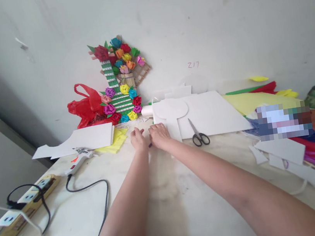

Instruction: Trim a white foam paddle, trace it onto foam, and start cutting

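Note:
My left hand (138, 138) is on the table with its fingers curled together; whatever is between them is too small to make out. Close beside it, my right hand (159, 134) lies palm down, its fingers bent over the near left edge of the white sheets. A small dark purple thing (150, 145) shows between the two hands. Right of my right hand, a white cut-out with a rounded top (172, 109) lies on a large white board (209, 114). Black-handled scissors (200, 138) rest at the board's front edge.
A paper-flower decoration (121, 99) and a red plastic bag (87, 104) stand by the wall. At left are white board pieces (90, 139), a glue gun (78, 162), cords and a power strip (29, 196). Paper scraps (285, 151) are piled at right.

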